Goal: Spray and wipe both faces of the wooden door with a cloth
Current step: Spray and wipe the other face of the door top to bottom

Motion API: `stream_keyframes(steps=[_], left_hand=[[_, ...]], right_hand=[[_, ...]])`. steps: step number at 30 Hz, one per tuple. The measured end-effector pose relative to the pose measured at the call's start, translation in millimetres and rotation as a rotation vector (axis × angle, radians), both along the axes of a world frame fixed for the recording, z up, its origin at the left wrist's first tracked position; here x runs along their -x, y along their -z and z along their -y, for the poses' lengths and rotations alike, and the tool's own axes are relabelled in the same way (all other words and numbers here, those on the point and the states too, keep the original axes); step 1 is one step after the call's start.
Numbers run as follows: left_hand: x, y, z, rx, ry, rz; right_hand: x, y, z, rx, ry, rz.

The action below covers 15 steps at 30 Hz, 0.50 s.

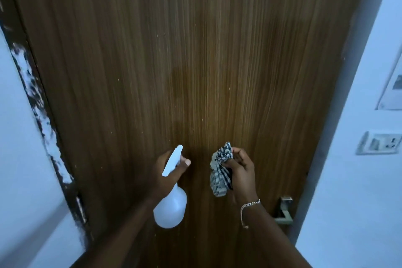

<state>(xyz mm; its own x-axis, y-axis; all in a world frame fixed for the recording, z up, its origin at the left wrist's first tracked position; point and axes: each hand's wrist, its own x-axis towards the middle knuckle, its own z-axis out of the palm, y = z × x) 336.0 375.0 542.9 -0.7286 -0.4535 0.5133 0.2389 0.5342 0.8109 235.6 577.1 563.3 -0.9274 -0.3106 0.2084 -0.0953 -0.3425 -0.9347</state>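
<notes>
Filling most of the view, the door point(195, 50) stands shut, its brown grain running top to bottom, with small pale specks scattered across it and a slightly darker patch near its middle. Both hands are raised in front of its lower half, side by side and apart.

The left hand point(162, 173) grips the neck of a white spray bottle point(170, 206), fingers curled round it under the spray head; the nozzle points up and towards the door, and the round body hangs below the hand. The bottle's side in view is plain white.

The right hand point(241, 172) clutches a bunched cloth point(218, 173), checked in dark and pale, fingers curled over its top fold; the rest hangs down from the palm, close to the door. I cannot tell whether it touches the wood. A chain bracelet point(250, 204) circles that wrist.

A metal handle point(285, 211) sits at the door's lower right edge. Along the left edge runs a dark frame point(32, 85) smeared with white paint, with a hinge point(81, 209) low down. On the right wall point(359, 180) are a switch plate point(378, 142) and, above it, a paper point(391, 91) whose print is too small to read
</notes>
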Motion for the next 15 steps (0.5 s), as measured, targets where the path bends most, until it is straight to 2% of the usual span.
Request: stream_keyframes(steps=[7,15], left_hand=[[24.0,-65.3,-14.7,0.025,0.143,-0.022],[46.9,-63.1,-49.7,-0.075,0.331,0.058]], right_hand=[[4.0,-63.9,-3.4,-0.001,0.026,-0.126],[-6.3,-48.5,-12.7,-0.042,0.041,-0.141]])
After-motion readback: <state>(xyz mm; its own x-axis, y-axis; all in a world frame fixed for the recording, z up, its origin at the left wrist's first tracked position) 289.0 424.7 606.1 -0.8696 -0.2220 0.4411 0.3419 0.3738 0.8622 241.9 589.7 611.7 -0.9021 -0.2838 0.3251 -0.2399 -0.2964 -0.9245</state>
